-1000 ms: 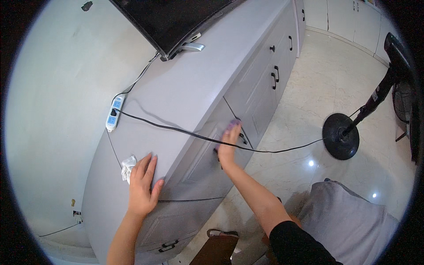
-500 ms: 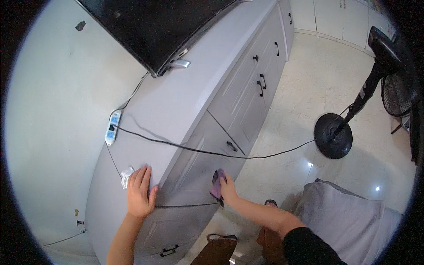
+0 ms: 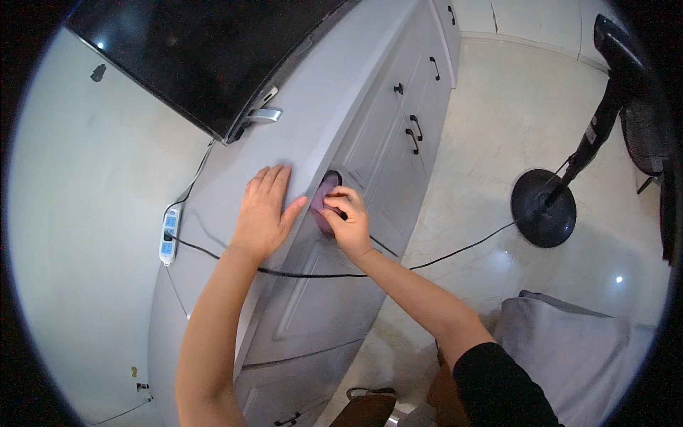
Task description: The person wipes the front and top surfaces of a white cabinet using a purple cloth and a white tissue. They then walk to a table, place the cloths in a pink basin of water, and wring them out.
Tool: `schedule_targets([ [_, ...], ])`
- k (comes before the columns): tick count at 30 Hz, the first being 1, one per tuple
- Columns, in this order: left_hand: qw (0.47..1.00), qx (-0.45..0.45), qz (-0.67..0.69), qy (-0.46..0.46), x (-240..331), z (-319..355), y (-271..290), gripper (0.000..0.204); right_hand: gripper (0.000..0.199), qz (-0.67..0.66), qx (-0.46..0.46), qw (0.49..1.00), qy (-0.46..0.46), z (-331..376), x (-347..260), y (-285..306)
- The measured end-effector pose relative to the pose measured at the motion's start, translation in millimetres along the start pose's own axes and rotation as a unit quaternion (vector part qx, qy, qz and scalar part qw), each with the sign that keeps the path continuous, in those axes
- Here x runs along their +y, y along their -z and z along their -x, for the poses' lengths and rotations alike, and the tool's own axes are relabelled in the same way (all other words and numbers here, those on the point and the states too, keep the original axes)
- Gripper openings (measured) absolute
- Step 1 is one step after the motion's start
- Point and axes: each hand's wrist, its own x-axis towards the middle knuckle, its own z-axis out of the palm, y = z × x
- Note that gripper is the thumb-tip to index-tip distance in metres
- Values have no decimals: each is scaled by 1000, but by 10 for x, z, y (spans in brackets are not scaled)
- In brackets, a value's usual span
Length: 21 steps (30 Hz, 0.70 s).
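My left hand (image 3: 265, 213) lies flat on the pale top of a long grey cabinet (image 3: 324, 96), fingers stretched out and thumb pointing at the front edge. Nothing is in it. Just to its right, my right hand (image 3: 348, 224) pinches a purple cloth with dark edging (image 3: 326, 192) against the upper part of the cabinet's front. Part of the cloth is hidden by the fingers. A black cord (image 3: 320, 275) crosses the cabinet below both hands, passing over the right forearm's side or under it; I cannot tell which.
A flat black screen (image 3: 206, 57) stands on the cabinet on a silver foot (image 3: 265, 114). A white power strip (image 3: 168, 235) sits by the wall. Black handles (image 3: 415, 128) jut from the doors. At right are a black standing fan (image 3: 544, 208) and a grey cloth-covered seat (image 3: 562, 349).
Both hands have moved farther along the cabinet, the right one bringing the purple cloth up from lower on the front. The white crumpled thing by my left hand no longer shows.
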Motion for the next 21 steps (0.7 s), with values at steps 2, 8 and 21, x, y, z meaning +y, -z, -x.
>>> schedule_targets([
  [2, 999, -35, 32, 19, -71, 7, -110, 50, 18, 9, 10, 999, -30, 174, 351, 101],
  [8, 995, -76, 56, 41, 20, -149, -145, 53, 17, 187, -40, 950, -247, 455, 1270, 827],
  [21, 994, -62, 78, 52, 31, -165, -137, 54, 19, 141, -43, 950, -276, 261, 1182, 775],
])
